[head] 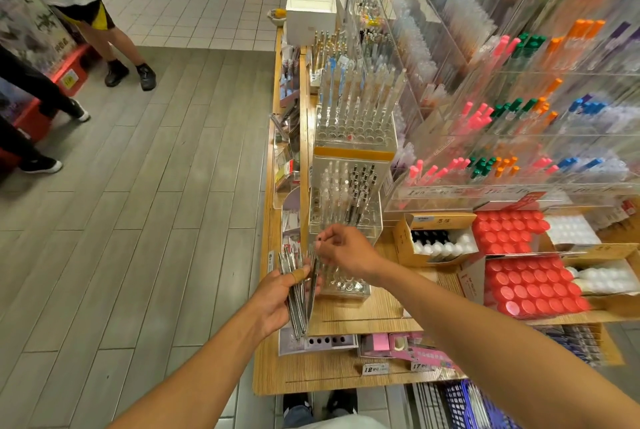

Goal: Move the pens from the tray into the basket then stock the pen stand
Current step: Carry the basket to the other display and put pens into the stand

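My left hand (277,297) grips a bundle of several clear, silver-tipped pens (296,293) just left of the clear acrylic pen stand (346,248). My right hand (341,248) pinches the top of a single pen (314,276) that hangs upright over the stand's front holes. The stand's back rows hold clear and black pens (356,186); its front holes (343,285) show as bare rings. A blue basket (460,401) shows at the bottom edge, below the shelf. No tray is visible.
A second taller pen stand (356,110) stands behind the first. Boxes of red-capped bottles (530,290) and white bottles (440,241) lie to the right. Acrylic racks of coloured pens (519,117) rise at the right. People stand on the floor at far left (114,48).
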